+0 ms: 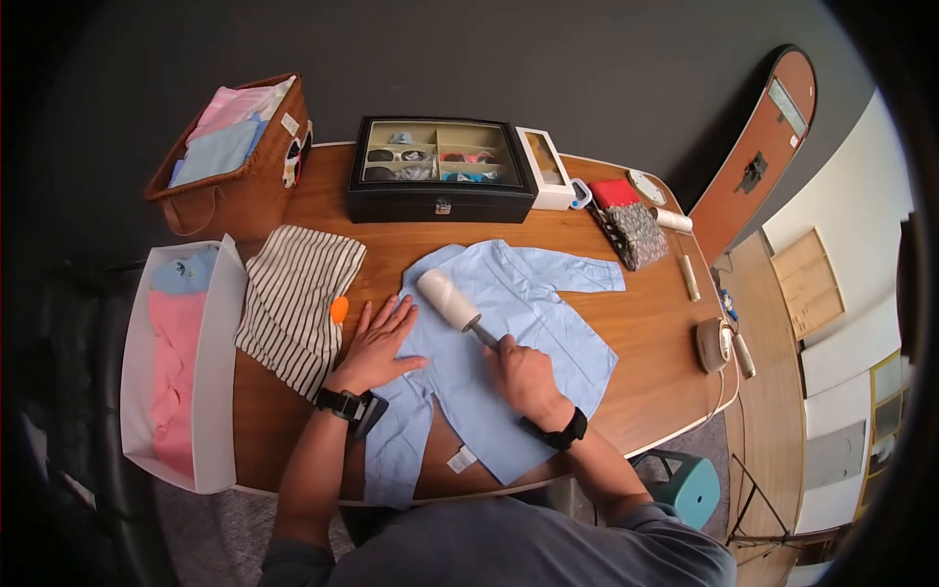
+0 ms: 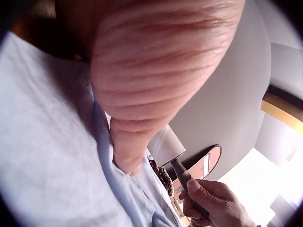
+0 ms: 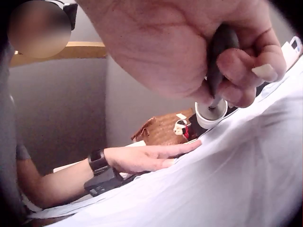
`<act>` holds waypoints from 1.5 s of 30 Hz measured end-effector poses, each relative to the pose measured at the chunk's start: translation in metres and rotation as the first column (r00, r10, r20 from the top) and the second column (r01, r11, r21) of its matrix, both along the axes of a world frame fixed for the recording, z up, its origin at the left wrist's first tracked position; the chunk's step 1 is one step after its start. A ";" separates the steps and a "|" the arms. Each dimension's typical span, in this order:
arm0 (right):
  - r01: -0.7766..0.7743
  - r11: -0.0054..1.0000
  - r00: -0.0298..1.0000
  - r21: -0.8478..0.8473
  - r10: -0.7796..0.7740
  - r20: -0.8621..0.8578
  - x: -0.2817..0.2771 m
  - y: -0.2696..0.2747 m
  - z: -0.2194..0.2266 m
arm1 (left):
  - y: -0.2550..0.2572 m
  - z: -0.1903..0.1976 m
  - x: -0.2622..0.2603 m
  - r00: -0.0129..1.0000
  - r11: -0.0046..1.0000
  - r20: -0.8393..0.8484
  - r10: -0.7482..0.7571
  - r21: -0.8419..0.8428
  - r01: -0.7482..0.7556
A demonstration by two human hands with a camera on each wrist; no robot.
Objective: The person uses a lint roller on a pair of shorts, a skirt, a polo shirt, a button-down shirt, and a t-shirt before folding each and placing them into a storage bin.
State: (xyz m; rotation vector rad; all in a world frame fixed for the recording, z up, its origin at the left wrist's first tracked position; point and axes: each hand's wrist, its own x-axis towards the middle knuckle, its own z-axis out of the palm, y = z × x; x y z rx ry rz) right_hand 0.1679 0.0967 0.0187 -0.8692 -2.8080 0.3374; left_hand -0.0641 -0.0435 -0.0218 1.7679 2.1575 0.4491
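Observation:
A light blue long-sleeved shirt (image 1: 572,338) lies spread on the wooden table. The right hand (image 1: 528,380) grips the dark handle of a lint roller (image 1: 448,299), whose white cylinder lies on the shirt's upper left part. In the right wrist view the fingers of the right hand (image 3: 189,52) curl round the handle (image 3: 222,47). The left hand (image 1: 377,347) rests flat with spread fingers at the shirt's left edge, thumb on the cloth. The left wrist view shows the left hand (image 2: 151,61) close up against the shirt (image 2: 42,142).
Left of the shirt lie a striped garment (image 1: 298,293), an orange object (image 1: 339,310) and a white box (image 1: 217,391) with folded clothes. Behind stand a wicker basket (image 1: 230,205) and a black glasses case (image 1: 445,207). At right are a patterned cloth (image 1: 636,235) and an iron (image 1: 711,345).

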 end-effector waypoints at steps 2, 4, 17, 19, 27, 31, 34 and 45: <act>-0.023 1.000 1.000 0.004 0.023 0.016 -0.003 0.002 -0.004 | 0.000 0.001 0.000 1.000 1.000 -0.011 -0.004 -0.025 0.004; 0.036 0.998 0.999 0.060 -0.037 0.016 0.000 0.023 -0.015 | 0.000 -0.001 -0.001 1.000 1.000 -0.018 -0.003 -0.014 0.003; -0.130 0.990 0.986 -0.060 0.136 0.100 -0.008 0.001 0.008 | 0.002 0.004 0.003 0.994 0.987 -0.050 0.099 -0.123 -0.105; -0.063 0.997 0.994 -0.036 0.066 0.087 -0.007 0.009 -0.007 | 0.000 -0.001 0.002 0.995 0.992 -0.053 0.090 -0.082 -0.094; 0.306 0.919 0.952 0.247 -0.294 -0.086 0.010 0.077 -0.017 | 0.000 0.002 0.001 0.994 0.991 0.002 0.106 -0.076 -0.106; 0.042 0.992 0.998 0.117 -0.047 0.035 0.013 0.004 0.006 | -0.001 0.000 0.002 0.995 0.995 -0.007 0.098 -0.019 -0.098; -0.128 0.991 0.991 -0.040 0.130 0.040 0.019 -0.036 0.008 | -0.001 0.008 0.004 0.995 0.993 -0.029 0.100 -0.053 -0.101; 0.455 0.867 0.884 0.203 -0.468 0.018 0.065 0.062 -0.015 | 0.000 0.006 0.003 0.993 0.991 -0.005 0.115 -0.066 -0.116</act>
